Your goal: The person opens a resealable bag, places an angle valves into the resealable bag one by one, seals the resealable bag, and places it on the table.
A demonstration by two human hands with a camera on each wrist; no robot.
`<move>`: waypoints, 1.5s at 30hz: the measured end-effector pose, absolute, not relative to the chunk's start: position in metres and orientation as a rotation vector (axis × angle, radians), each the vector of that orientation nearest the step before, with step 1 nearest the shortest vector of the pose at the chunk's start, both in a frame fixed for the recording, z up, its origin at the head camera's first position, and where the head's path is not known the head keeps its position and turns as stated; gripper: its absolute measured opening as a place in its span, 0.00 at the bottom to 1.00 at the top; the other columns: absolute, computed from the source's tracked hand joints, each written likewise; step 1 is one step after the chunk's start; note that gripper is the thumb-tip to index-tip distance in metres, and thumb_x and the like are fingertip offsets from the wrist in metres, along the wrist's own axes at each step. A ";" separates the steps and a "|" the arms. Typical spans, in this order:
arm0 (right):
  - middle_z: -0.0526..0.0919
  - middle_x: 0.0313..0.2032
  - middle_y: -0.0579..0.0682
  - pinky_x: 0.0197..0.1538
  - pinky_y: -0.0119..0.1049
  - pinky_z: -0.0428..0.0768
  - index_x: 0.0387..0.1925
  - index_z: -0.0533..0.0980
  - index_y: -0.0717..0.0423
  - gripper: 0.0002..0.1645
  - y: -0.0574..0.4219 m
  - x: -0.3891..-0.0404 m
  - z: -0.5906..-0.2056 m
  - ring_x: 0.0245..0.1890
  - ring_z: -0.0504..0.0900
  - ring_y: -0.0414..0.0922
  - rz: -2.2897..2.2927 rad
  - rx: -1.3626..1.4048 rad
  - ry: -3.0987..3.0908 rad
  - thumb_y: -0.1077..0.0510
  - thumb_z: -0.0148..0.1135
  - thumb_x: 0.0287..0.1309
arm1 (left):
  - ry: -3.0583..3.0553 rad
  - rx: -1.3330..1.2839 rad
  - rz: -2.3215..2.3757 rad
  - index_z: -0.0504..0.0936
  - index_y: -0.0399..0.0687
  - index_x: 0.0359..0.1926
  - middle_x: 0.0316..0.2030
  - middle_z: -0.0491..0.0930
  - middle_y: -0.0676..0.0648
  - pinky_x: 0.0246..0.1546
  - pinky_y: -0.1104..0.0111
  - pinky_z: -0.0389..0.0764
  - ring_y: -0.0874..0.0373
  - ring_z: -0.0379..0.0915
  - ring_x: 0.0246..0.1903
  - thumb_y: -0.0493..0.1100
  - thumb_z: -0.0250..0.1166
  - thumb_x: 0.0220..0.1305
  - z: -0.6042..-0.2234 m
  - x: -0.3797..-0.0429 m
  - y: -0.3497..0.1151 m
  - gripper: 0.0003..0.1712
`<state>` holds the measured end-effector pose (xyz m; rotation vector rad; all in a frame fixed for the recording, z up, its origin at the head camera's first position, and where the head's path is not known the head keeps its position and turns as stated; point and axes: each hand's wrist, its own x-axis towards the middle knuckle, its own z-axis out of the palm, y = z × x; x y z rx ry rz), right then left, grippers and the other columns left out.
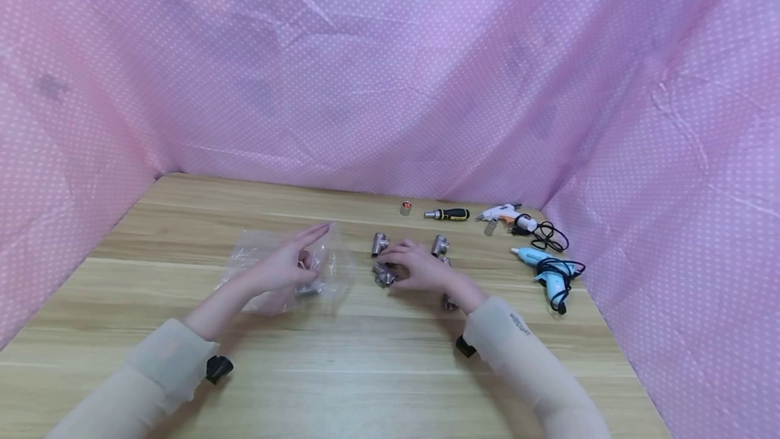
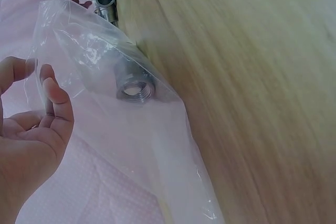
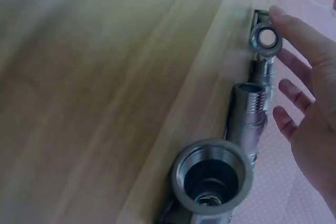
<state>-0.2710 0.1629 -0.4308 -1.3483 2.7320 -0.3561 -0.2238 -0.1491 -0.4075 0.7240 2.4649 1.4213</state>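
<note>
Pink dotted curtain (image 1: 390, 73) behind wooden table (image 1: 341, 371). Head view: left hand (image 1: 283, 269) at clear bag (image 1: 335, 269), left; right hand (image 1: 420, 268) on a metal fitting (image 1: 384, 278), centre; blue glue gun (image 1: 554, 283) right. Left wrist: bent fingers (image 2: 59, 98) at bag edge, pinching or not can't tell; another fitting (image 2: 134, 90) shows through plastic. Right wrist: fingers (image 3: 295, 97) apart, one fingertip (image 3: 278, 13) touching fitting; pinch unclear.

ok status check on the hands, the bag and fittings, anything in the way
Left hand at clear bag, right hand at metal fitting; grips unclear. Another fitting showing through bag. No obstruction seen.
</note>
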 end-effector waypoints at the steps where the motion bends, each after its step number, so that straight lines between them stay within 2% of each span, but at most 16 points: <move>1: 0.73 0.61 0.47 0.63 0.51 0.64 0.62 0.71 0.46 0.40 0.163 -0.273 -0.432 0.60 0.65 0.48 -0.352 -1.352 2.712 0.44 0.71 0.45 | 2.466 0.725 1.421 0.47 0.49 0.74 0.69 0.49 0.41 0.23 0.72 0.77 0.59 0.68 0.26 0.27 0.64 0.46 -0.407 -0.223 -0.149 0.55; 9: 0.74 0.59 0.43 0.63 0.48 0.65 0.59 0.73 0.44 0.32 0.164 -0.281 -0.436 0.57 0.65 0.45 -0.396 -1.324 2.637 0.53 0.69 0.49 | 2.461 0.728 1.423 0.46 0.48 0.74 0.70 0.48 0.40 0.23 0.72 0.77 0.59 0.68 0.26 0.28 0.64 0.47 -0.407 -0.222 -0.151 0.56; 17: 0.77 0.56 0.45 0.65 0.45 0.66 0.54 0.77 0.48 0.28 0.163 -0.283 -0.435 0.59 0.69 0.45 -0.471 -1.341 2.642 0.51 0.70 0.48 | 2.477 0.737 1.406 0.46 0.44 0.74 0.69 0.49 0.40 0.23 0.71 0.78 0.59 0.69 0.26 0.28 0.64 0.46 -0.405 -0.221 -0.152 0.55; 23: 0.79 0.50 0.45 0.57 0.41 0.74 0.51 0.78 0.49 0.28 0.162 -0.278 -0.428 0.51 0.76 0.44 -0.625 -1.289 2.678 0.49 0.72 0.46 | 2.457 0.723 1.397 0.45 0.46 0.74 0.71 0.46 0.39 0.24 0.71 0.79 0.58 0.70 0.27 0.29 0.64 0.46 -0.404 -0.222 -0.152 0.56; 26: 0.79 0.50 0.47 0.53 0.39 0.78 0.50 0.78 0.51 0.28 0.156 -0.272 -0.419 0.49 0.78 0.46 -0.729 -1.278 2.689 0.50 0.73 0.45 | 2.448 0.713 1.388 0.45 0.47 0.74 0.71 0.45 0.39 0.24 0.71 0.79 0.58 0.70 0.28 0.29 0.65 0.46 -0.403 -0.222 -0.152 0.56; 32: 0.78 0.53 0.50 0.56 0.42 0.75 0.50 0.78 0.47 0.28 0.133 -0.259 -0.404 0.52 0.77 0.47 -0.793 -1.275 2.790 0.49 0.74 0.43 | 2.466 0.713 1.359 0.45 0.47 0.74 0.72 0.44 0.39 0.24 0.71 0.79 0.58 0.70 0.27 0.29 0.64 0.47 -0.403 -0.222 -0.153 0.56; 37: 0.78 0.54 0.51 0.51 0.40 0.79 0.51 0.78 0.50 0.29 0.108 -0.253 -0.403 0.49 0.79 0.48 -0.879 -1.313 2.780 0.50 0.74 0.44 | 2.494 0.739 1.340 0.46 0.47 0.74 0.71 0.46 0.39 0.25 0.71 0.79 0.58 0.71 0.28 0.30 0.65 0.47 -0.404 -0.222 -0.153 0.56; 42: 0.77 0.55 0.55 0.58 0.41 0.74 0.52 0.77 0.52 0.30 0.088 -0.253 -0.411 0.56 0.75 0.50 -0.881 -1.397 2.761 0.50 0.73 0.45 | 2.468 0.734 1.362 0.45 0.49 0.74 0.72 0.46 0.41 0.25 0.71 0.78 0.57 0.71 0.28 0.29 0.66 0.47 -0.404 -0.221 -0.152 0.56; 45: 0.77 0.55 0.53 0.62 0.40 0.71 0.52 0.77 0.52 0.30 0.079 -0.253 -0.415 0.57 0.74 0.48 -0.856 -1.420 2.760 0.50 0.73 0.45 | 2.444 0.730 1.381 0.45 0.49 0.74 0.71 0.46 0.41 0.24 0.72 0.77 0.57 0.70 0.28 0.29 0.66 0.48 -0.403 -0.221 -0.151 0.56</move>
